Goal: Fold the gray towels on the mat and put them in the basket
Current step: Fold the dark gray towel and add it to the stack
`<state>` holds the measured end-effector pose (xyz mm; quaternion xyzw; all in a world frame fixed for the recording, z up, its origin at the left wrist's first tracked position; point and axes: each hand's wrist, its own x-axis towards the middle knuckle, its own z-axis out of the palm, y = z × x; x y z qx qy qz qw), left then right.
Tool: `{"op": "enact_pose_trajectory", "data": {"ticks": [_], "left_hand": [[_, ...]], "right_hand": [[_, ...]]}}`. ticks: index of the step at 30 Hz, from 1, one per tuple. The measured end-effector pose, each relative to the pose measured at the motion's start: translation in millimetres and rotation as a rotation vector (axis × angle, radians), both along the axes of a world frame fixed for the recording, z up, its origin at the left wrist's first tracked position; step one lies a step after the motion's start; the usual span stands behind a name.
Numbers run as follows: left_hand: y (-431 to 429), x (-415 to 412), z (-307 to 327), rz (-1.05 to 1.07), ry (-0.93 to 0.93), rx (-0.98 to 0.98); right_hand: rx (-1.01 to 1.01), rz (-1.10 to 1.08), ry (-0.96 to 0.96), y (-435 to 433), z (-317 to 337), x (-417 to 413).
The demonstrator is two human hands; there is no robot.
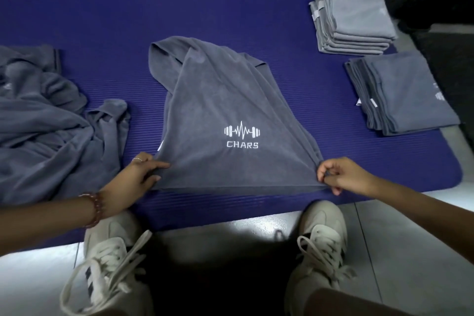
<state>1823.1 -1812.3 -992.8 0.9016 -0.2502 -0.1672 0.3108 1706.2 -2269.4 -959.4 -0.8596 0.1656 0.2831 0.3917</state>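
On the blue mat (102, 20) a dark gray towel (218, 90) lies rumpled, its far end bunched, white "CHARS" barbell logo up. The left hand (136, 177) pinches its near left corner; the right hand (341, 177) grips the near right corner.

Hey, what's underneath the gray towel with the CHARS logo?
The logo towel lies on the blue mat, which shows all around it. Anything else beneath the cloth is covered, so I cannot tell.

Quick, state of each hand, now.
Left hand: holds the logo towel by its near left corner.
Right hand: pinches its near right corner.
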Motion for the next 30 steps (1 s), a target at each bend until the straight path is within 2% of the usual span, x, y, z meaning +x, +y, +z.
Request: {"op": "enact_pose_trajectory", "data": {"ticks": [3,8,10,12,15,18,21,26,30], "left_hand": [[1.7,-1.7,-2.6,-0.008,0.059,0.019],[-5.9,-4.4,-2.1,0.031,0.095,0.063],[-8.0,-5.6,-1.8,0.086,0.094,0.080],[-8.7,-8.4,-5.4,0.176,0.064,0.093],[-9.5,-14.3,-10.8,0.298,0.090,0.115],[-12.3,-13.1,-9.1,0.282,0.162,0.119],[-13.6,-7.0,-1.1,0.324,0.206,0.035],[-14.7,-3.7,0.5,0.341,0.219,0.049],[-23.0,-6.5,0.7,0.372,0.287,-0.006]], "right_hand": [[-0.019,0.072,0.078,-4.1,0.7,-1.3],[-0.189,0.199,0.037,-4.2,-3.6,-6.6],[-0.326,0.215,-0.030,-0.9,-6.9,-9.1],[-0.398,0.117,-0.159,1.0,-13.2,-10.6],[-0.273,-0.074,-0.258,4.4,-18.8,-6.1],[-0.119,-0.151,-0.245,7.8,-22.6,-2.7],[0.032,-0.221,-0.273,12.5,-19.7,-1.2],[-0.143,-0.063,-0.288,18.1,-19.4,-3.4],[-0.024,-0.152,-0.257,26.0,-21.0,1.4]]}}
